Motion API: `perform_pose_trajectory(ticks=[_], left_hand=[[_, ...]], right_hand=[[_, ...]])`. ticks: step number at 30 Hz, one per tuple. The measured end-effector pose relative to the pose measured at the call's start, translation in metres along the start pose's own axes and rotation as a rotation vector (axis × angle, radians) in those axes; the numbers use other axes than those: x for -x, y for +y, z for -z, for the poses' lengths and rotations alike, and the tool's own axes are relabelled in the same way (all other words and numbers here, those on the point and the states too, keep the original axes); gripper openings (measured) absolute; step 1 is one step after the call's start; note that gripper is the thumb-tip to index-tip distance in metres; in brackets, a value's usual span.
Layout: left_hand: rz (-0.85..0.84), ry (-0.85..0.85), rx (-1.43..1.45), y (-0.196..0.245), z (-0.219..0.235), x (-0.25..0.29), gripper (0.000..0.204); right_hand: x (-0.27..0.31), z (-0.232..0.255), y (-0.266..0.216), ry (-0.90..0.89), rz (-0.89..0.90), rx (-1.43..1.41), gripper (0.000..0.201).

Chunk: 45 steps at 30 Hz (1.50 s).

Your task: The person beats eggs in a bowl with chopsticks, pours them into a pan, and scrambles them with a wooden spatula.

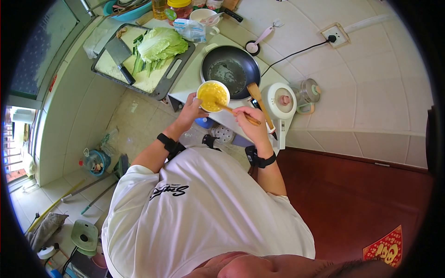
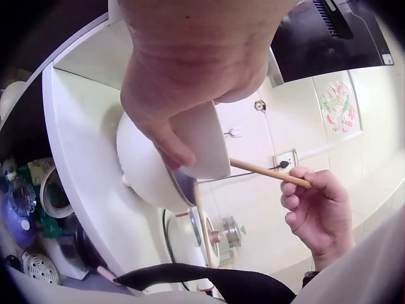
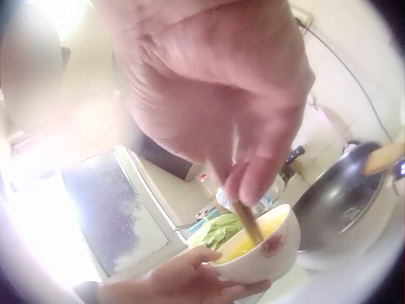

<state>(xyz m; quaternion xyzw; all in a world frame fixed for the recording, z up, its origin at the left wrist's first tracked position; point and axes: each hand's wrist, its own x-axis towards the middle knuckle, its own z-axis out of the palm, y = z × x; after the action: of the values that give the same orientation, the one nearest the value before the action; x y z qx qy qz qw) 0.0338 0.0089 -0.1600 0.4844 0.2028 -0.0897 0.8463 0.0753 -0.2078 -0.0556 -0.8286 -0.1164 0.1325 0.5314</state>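
Observation:
My left hand (image 1: pixel 191 113) grips a white bowl (image 3: pixel 280 254) from its side and underneath, thumb near the rim. Yellow beaten egg (image 1: pixel 213 95) fills part of it. Between the fingers of my right hand (image 1: pixel 251 125) are wooden chopsticks (image 2: pixel 269 171), their tips down in the egg. In the head view the bowl overlaps the near edge of a dark frying pan (image 1: pixel 229 72), whose bottom has a wet sheen. A wooden spatula (image 1: pixel 260 103) leans across the pan's right rim.
Left of the pan, a cutting board (image 1: pixel 156 83) bears a cleaver (image 1: pixel 119 54) and cabbage (image 1: pixel 162 45). A white lidded appliance (image 1: pixel 276 109) stands at right. A black cord (image 1: pixel 296 53) runs to the wall socket (image 1: pixel 334 37). Jars and a cup (image 1: pixel 202 16) line the back.

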Motion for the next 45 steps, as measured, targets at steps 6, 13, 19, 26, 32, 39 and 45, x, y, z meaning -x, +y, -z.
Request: perform_pose_trajectory(ticks=[6,13,19,26,32,39,45], left_hand=[[0.002,0.004,-0.002,0.000,0.000,0.001,0.044],[-0.010,0.000,-0.020,0.000,0.001,0.001,0.044],[0.005,0.006,-0.015,-0.002,0.001,0.000,0.044],[-0.005,-0.004,-0.021,-0.003,0.002,-0.001,0.045],[-0.011,0.003,-0.016,0.000,0.000,-0.001,0.045],[-0.013,-0.017,-0.002,0.002,-0.002,0.000,0.046],[-0.025,-0.030,-0.033,0.000,-0.001,-0.002,0.045]], right_hand=[[0.001,0.000,0.001,-0.015,0.116,0.031,0.017],[0.001,0.002,-0.002,-0.095,0.060,-0.044,0.016],[0.001,0.002,-0.004,-0.112,-0.009,-0.067,0.016],[-0.002,0.005,-0.007,-0.052,-0.051,-0.083,0.016],[-0.006,0.005,0.000,-0.027,-0.023,-0.069,0.016],[-0.008,0.008,0.001,-0.107,-0.037,-0.068,0.019],[-0.009,0.003,-0.001,-0.205,-0.084,-0.134,0.020]])
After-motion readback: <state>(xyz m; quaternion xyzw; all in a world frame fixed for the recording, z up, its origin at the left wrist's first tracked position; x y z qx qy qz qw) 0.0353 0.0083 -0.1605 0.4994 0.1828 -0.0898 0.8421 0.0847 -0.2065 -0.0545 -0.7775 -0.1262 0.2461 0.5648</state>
